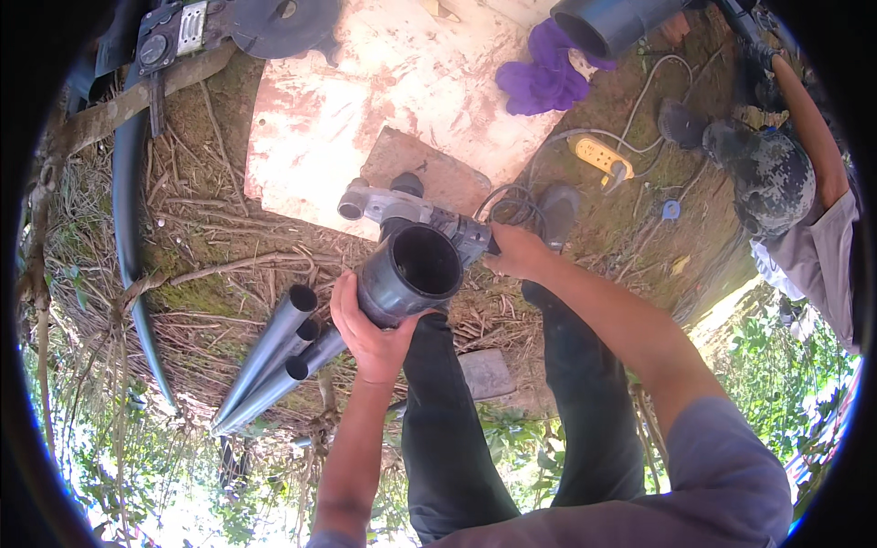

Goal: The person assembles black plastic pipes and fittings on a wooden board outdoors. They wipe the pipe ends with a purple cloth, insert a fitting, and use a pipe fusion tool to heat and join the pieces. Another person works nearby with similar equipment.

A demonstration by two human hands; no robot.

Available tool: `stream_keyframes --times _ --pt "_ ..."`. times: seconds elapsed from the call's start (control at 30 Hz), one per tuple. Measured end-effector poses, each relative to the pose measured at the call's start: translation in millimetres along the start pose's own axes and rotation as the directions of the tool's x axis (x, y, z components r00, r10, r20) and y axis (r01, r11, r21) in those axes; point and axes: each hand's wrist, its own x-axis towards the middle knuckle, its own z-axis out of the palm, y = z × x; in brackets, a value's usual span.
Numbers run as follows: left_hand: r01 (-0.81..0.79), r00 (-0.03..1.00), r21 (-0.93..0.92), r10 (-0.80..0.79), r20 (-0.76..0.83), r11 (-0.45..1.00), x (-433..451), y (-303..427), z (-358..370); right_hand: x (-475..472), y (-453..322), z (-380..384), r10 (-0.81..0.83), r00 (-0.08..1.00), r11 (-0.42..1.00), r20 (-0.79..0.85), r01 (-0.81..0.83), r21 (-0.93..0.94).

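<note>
My left hand (pixel 373 342) grips a short, wide black plastic pipe fitting (pixel 385 294) from the left and below, its round mouth facing up toward me. Behind the fitting is a metal pipe socket-fusion heating tool (pixel 425 212) with round dies, one dark die pointing away and another at its left end. The fitting sits against the tool's near side; how far a die reaches into it is hidden. My right hand (pixel 517 253) is closed around the tool's handle end. A brown slab (pixel 404 157) lies just beyond the tool.
Under the slab lies a pale board (pixel 301 144), with purple cloth (pixel 548 75) and a large black pipe (pixel 620 27). Cables run by a yellow power strip (pixel 596 154). Black pipes (pixel 264 359) lie left. A machine with a dial (pixel 154 49) stands upper left. Another person (pixel 774 171) is at right.
</note>
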Motion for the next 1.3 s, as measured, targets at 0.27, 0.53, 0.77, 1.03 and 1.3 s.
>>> stream_keyframes --times 0.27,0.53,0.77,1.03,1.3 --pt "-0.211 0.970 0.125 0.192 0.153 0.969 18.9 32.3 -0.5 -114.1 -72.5 -52.6 0.020 0.969 0.609 -0.245 0.182 0.772" --pt "-0.147 0.902 0.116 0.085 0.423 0.982 50.8 66.6 -15.7 -87.6 -109.4 -46.8 0.144 0.867 0.574 -0.477 0.319 0.754" --pt "0.798 0.548 -0.473 -0.777 0.310 0.374 37.4 7.6 -29.2 -96.5 -129.7 -25.5 0.132 0.867 0.743 -0.481 0.234 0.626" --pt "0.693 0.335 -0.698 -0.779 0.531 -0.178 20.4 -1.2 -27.2 -82.4 -145.6 -26.0 0.341 0.789 0.683 -0.511 0.166 0.712" --pt "0.710 0.344 -0.678 -0.746 0.571 -0.192 33.1 0.0 -13.2 -80.1 -151.6 -49.3 0.258 0.714 0.754 -0.651 0.272 0.598"
